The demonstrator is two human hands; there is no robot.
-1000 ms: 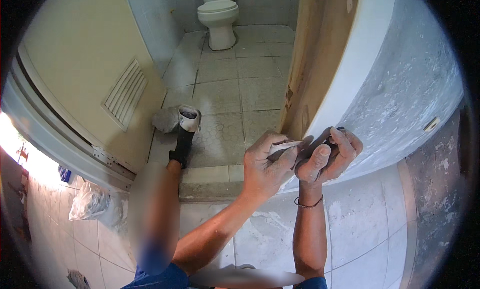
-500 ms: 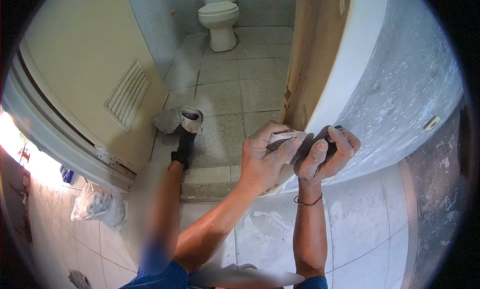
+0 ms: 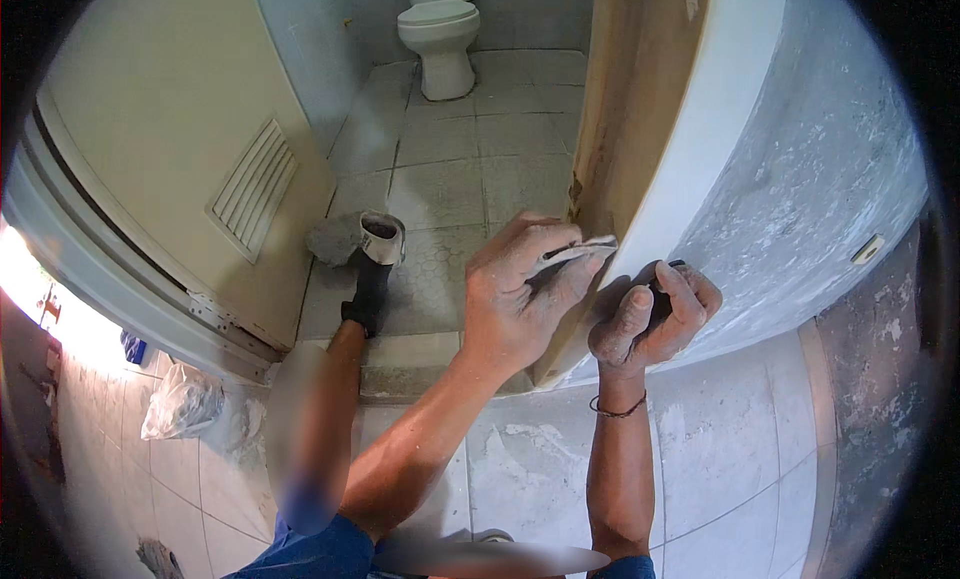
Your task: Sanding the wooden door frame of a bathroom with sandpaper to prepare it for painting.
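Note:
My left hand (image 3: 525, 294) pinches a folded, dusty pale piece that looks like sandpaper (image 3: 592, 247). Its far end is at the edge of the brown door jamb (image 3: 650, 129). To its right, my right hand (image 3: 650, 319) is curled with the palm turned up, beside the lower end of the white strip (image 3: 720, 109) edging the grey wall. Something dark shows between its bent fingers, too shaded to name. Both hands are coated in grey dust.
A cream door (image 3: 170, 109) with a louvred vent stands open on the left. Ahead lie a raised sill (image 3: 410, 351), a tiled floor and a toilet (image 3: 440, 49). A dark-covered limb (image 3: 370, 289) reaches toward a whitish cup-like object (image 3: 382, 241). A clear plastic bag (image 3: 185, 404) lies at left.
My left hand has shifted slightly left and up, and the folded piece has tilted and risen along the jamb's edge. My right hand has stayed nearly in place.

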